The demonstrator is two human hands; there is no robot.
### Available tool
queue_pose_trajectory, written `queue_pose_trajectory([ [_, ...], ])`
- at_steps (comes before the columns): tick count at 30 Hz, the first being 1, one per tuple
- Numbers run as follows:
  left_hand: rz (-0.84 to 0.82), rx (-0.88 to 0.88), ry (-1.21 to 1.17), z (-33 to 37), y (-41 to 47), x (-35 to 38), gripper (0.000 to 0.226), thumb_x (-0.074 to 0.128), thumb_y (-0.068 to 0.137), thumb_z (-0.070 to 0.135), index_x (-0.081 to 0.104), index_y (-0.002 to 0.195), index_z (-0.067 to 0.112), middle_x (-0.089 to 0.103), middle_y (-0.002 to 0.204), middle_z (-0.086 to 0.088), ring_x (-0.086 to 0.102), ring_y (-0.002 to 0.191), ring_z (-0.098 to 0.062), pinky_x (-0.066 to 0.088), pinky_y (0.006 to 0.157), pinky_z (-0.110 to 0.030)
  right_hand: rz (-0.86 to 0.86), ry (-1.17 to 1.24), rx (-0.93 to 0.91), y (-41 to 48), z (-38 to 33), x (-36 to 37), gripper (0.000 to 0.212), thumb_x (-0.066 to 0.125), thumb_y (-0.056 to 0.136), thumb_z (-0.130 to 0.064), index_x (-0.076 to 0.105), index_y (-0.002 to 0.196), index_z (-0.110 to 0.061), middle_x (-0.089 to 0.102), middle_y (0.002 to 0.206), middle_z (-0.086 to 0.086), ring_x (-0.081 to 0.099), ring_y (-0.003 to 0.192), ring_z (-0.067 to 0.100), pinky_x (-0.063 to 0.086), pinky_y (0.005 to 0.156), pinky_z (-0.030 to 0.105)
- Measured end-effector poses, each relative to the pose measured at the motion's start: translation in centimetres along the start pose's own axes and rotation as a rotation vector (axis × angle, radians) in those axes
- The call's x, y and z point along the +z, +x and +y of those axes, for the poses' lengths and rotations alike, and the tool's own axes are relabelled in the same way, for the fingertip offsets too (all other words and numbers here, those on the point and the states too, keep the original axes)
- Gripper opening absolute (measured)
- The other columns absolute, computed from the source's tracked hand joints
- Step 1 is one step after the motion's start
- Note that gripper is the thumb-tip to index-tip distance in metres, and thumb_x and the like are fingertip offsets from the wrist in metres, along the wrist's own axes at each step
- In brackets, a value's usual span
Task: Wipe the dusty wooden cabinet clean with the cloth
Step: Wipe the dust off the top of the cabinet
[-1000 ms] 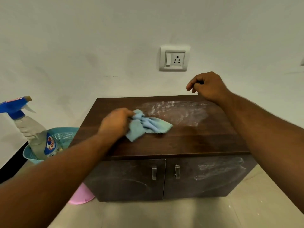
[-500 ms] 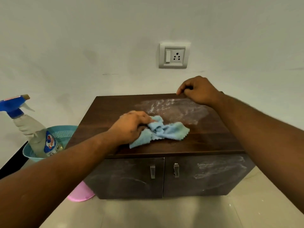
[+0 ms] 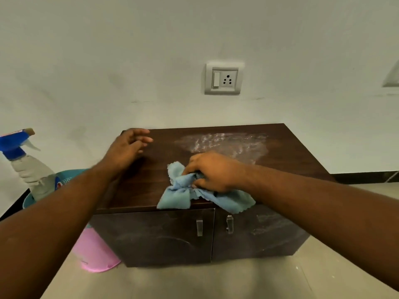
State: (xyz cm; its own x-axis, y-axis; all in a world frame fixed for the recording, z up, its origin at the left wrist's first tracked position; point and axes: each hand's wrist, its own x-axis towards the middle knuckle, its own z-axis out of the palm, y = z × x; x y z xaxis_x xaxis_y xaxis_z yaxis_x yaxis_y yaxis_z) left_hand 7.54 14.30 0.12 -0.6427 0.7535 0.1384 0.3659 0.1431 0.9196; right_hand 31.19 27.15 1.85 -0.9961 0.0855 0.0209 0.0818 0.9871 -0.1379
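Right hand [image 3: 212,172] grips cloth [image 3: 183,195] on cabinet [image 3: 138,190]

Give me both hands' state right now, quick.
Left hand: open, fingers spread, holding nothing, above the cabinet top.
Right hand: closed on the blue cloth at the front edge.

I face a plain pale wall [image 3: 108,61] carrying a white switch-and-socket plate [image 3: 224,78], with beige tiled floor [image 3: 194,281] below me.
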Motion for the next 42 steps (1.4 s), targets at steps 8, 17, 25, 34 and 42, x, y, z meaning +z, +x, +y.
queue_pose_trajectory([
  [8,0.097,0.227,0.42,-1.2,0.7,-0.2,0.036,0.052,0.091,0.0,0.064,0.114,0.024,0.07,0.111,0.004,0.064,0.103,-0.011,0.044,0.086,-0.017,0.007,-0.101,0.378,-6.5,11.8,-3.0,0.033,0.065,0.08,-0.008,0.076,0.105,-0.026,0.073,0.105,0.0,0.066,0.098,0.02,0.052,0.085,0.035],
  [17,-0.064,0.402,0.559,0.7,0.6,4.0,0.044,0.049,0.084,-0.003,0.065,0.119,0.018,0.067,0.106,0.008,0.06,0.099,-0.005,0.037,0.083,-0.004,0.259,-0.131,0.703,-3.5,11.6,0.4,0.03,0.049,0.092,-0.028,0.07,0.109,-0.017,0.07,0.102,0.009,0.066,0.093,0.025,0.054,0.082,0.032],
  [25,0.04,0.371,0.592,-0.5,1.0,1.8,0.042,0.049,0.086,-0.005,0.065,0.119,0.016,0.067,0.109,0.005,0.06,0.103,-0.009,0.043,0.093,-0.024,0.183,0.085,0.21,-4.5,11.2,1.1,0.037,0.061,0.094,-0.033,0.064,0.13,-0.026,0.062,0.135,-0.006,0.055,0.123,0.007,0.031,0.104,0.008],
  [34,0.121,0.359,0.57,-0.5,0.1,0.3,0.046,0.043,0.084,-0.012,0.067,0.115,0.012,0.069,0.113,-0.006,0.064,0.106,-0.018,0.046,0.101,-0.028,0.186,-0.009,0.653,0.5,14.1,1.1,0.059,0.033,0.096,-0.057,0.049,0.136,-0.017,0.052,0.14,0.015,0.048,0.128,0.03,0.034,0.112,0.043],
  [42,0.049,0.383,0.592,-0.4,-0.4,0.5,0.05,0.044,0.082,-0.015,0.068,0.117,0.011,0.07,0.11,-0.003,0.06,0.105,-0.014,0.043,0.1,-0.027,0.069,-0.013,0.485,-0.8,13.1,2.5,0.063,0.024,0.103,-0.045,0.015,0.157,-0.013,0.015,0.164,0.008,0.015,0.151,0.024,0.008,0.122,0.044],
])
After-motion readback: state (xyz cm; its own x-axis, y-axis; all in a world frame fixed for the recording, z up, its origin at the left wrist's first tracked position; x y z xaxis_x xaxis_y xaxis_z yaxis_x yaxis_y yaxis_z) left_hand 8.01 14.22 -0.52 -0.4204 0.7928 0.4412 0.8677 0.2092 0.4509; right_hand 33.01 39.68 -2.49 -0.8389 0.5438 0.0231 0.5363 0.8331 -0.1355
